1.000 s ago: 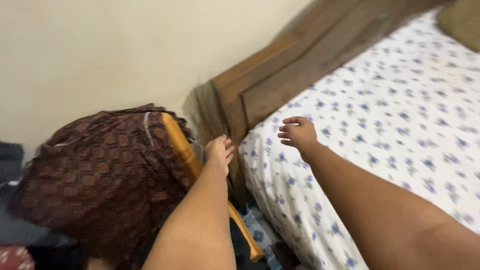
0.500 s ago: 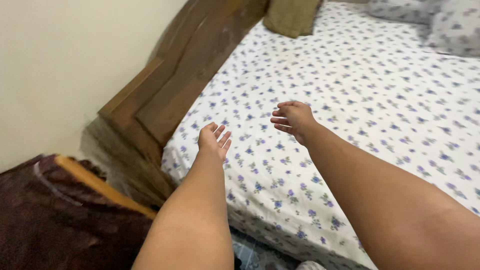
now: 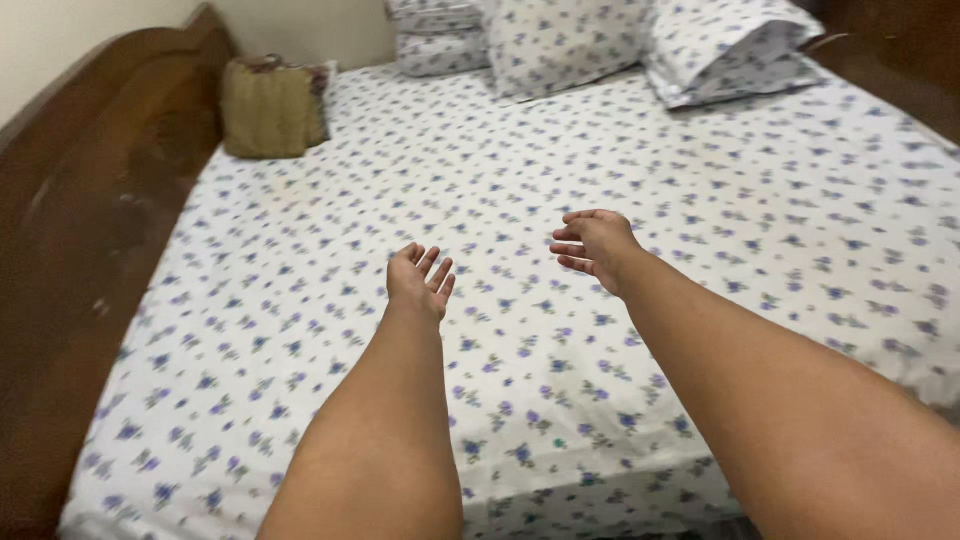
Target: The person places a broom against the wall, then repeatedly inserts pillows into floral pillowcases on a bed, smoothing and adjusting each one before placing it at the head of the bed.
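head view: left hand (image 3: 418,280) and right hand (image 3: 597,245) both empty, fingers loosely spread, hovering over the floral bedsheet (image 3: 700,200). Sheet lies flat right beneath and ahead, long axis running away toward the pillows (image 3: 560,40); neither hand clearly nearer

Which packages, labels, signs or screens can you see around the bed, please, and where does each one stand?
None in view: no package, label, sign or screen. Both hands, left hand and right hand, are open and empty over the flowered sheet; an olive-brown cushion stands in the far left corner.
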